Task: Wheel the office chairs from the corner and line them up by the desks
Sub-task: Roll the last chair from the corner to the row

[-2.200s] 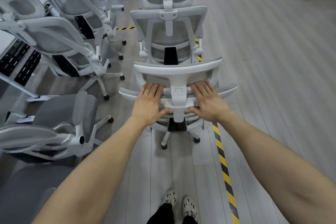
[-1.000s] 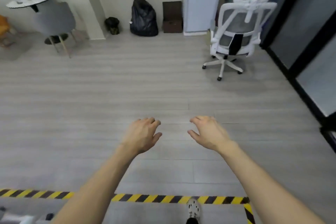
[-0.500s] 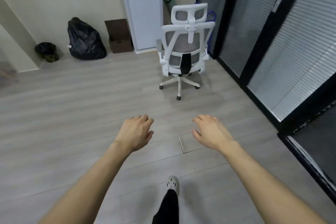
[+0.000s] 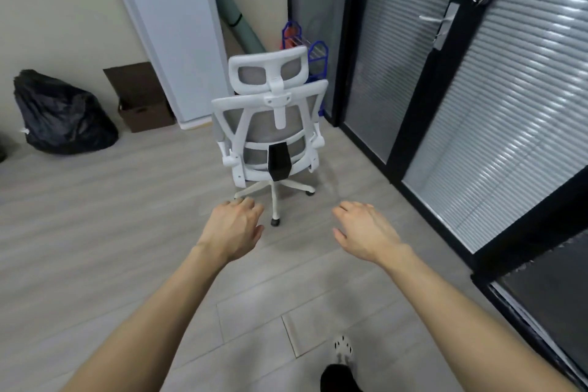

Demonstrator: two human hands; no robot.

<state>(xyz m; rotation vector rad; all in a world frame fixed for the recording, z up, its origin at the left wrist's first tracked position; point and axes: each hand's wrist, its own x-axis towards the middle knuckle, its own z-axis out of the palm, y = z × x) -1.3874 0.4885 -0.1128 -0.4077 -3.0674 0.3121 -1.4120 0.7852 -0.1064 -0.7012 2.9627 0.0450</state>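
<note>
One white office chair with grey mesh back and headrest stands in the corner, its back towards me, on a white wheeled base. My left hand and my right hand are stretched out in front of me, short of the chair, fingers loosely curled and holding nothing. Neither hand touches the chair. The desks and the other chairs are out of view.
A glass partition with a black frame and blinds runs along the right, with a door handle. A black rubbish bag and a brown box sit by the wall at left. A blue rack stands behind the chair.
Earlier I pressed both hands on a chair back in the row, then let go and turned away. Since then I have walked closer to the lone chair in the corner.
</note>
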